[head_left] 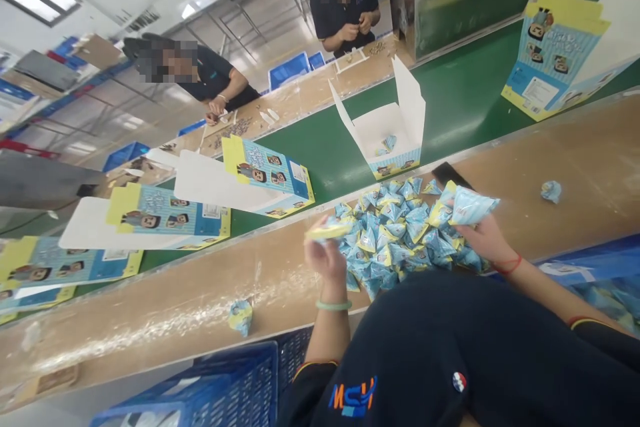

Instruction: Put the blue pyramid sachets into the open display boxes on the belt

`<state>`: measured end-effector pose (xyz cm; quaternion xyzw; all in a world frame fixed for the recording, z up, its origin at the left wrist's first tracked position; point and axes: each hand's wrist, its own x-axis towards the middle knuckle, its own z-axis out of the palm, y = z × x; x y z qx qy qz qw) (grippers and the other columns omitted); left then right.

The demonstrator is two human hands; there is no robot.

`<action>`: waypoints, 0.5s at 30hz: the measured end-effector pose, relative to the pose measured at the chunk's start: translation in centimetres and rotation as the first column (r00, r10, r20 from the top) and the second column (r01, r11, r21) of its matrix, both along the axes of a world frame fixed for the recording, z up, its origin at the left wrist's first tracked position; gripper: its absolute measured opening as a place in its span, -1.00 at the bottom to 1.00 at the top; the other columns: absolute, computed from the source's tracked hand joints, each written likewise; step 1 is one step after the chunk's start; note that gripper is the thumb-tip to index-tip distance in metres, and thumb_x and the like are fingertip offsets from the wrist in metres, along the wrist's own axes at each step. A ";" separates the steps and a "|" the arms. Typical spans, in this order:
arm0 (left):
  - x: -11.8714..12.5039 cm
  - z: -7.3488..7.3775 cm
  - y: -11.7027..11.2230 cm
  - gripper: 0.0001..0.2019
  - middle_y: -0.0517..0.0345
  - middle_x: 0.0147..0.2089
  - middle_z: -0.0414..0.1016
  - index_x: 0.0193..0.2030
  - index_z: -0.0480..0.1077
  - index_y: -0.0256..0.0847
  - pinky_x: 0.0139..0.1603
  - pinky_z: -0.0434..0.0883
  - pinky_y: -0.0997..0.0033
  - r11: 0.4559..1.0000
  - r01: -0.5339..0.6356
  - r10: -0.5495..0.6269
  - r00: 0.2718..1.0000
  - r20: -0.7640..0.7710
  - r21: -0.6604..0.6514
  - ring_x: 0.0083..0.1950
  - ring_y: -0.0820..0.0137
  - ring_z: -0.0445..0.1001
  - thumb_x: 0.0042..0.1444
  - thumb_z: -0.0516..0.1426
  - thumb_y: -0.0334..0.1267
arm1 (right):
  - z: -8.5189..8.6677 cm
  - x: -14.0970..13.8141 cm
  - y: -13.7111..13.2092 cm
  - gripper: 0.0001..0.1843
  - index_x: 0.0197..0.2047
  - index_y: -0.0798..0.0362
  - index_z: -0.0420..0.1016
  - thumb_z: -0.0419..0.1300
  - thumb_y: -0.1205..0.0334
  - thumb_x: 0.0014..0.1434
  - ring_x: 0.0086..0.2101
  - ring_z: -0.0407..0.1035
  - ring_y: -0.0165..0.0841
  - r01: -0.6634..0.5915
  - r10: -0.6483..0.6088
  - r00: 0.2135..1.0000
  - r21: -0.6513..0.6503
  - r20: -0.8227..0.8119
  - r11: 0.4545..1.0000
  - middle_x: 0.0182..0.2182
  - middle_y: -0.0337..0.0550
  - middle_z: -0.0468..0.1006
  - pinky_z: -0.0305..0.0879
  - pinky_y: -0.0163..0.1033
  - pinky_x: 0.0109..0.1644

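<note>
A heap of small blue-and-yellow pyramid-shaped packets (395, 230) lies on the brown worktop in front of me. My left hand (327, 257), with a green bangle at the wrist, is closed on one yellow-and-blue packet (327, 230) at the heap's left edge; that packet is blurred. On the right, my right hand (485, 237) grips light-blue striped packets (473, 205), lifted over the heap's right side. How many it holds I cannot tell. Beyond the heap, an open white-lined box (395, 163) stands on the green belt with a few packets inside.
Several open printed boxes (270, 173) stand along the green belt (345, 153), one at far right (555, 57). Loose packets lie left (241, 317) and right (551, 191). A dark flat object (453, 175) borders the heap. Blue crates (235, 380) are below. Two people work across the belt.
</note>
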<state>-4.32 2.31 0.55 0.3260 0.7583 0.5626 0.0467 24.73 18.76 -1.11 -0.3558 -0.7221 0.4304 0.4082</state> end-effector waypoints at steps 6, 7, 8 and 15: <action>-1.2 -2.2 1.7 -0.67 0.02 -0.24 0.51 -0.25 0.42 -0.12 0.01 0.44 0.20 0.992 -0.038 0.024 0.992 -0.121 -0.116 -0.13 0.19 0.50 0.24 0.09 0.11 | 0.1 0.1 -0.1 -0.68 -0.07 0.02 0.65 0.30 0.07 0.15 0.08 0.50 -0.05 0.022 -0.022 1.000 0.003 0.012 1.000 0.05 0.05 0.60 0.42 0.06 0.25; -1.4 -2.2 1.9 -0.67 0.02 -0.23 0.51 -0.25 0.41 -0.13 0.01 0.43 0.20 0.993 -0.068 0.054 0.989 -0.138 -0.100 -0.13 0.19 0.49 0.26 0.06 0.10 | 0.1 0.3 -0.2 -0.69 -0.07 0.01 0.65 0.30 0.07 0.15 0.09 0.50 -0.04 0.031 -0.031 0.999 0.008 0.014 0.999 0.05 0.05 0.60 0.41 0.07 0.26; -1.6 -2.2 2.1 -0.66 0.01 -0.21 0.50 -0.24 0.41 -0.13 0.03 0.42 0.20 0.992 -0.100 0.087 0.984 -0.156 -0.074 -0.11 0.20 0.48 0.29 0.03 0.09 | 0.0 0.5 -0.2 -0.69 -0.08 0.01 0.66 0.31 0.07 0.15 0.11 0.49 -0.03 0.044 -0.044 0.999 0.012 0.021 0.999 0.04 0.05 0.61 0.40 0.07 0.27; -1.8 -3.0 3.4 -0.68 0.04 -0.32 0.47 -0.35 0.39 -0.13 -0.02 0.39 0.27 0.975 0.093 -0.126 0.979 -0.158 -0.200 -0.20 0.26 0.44 0.35 0.02 -0.03 | -0.4 0.8 -0.5 -0.67 -0.07 0.04 0.65 0.31 0.04 0.16 0.10 0.49 -0.03 0.045 -0.044 0.998 -0.019 0.052 0.999 -0.02 0.06 0.63 0.39 0.10 0.27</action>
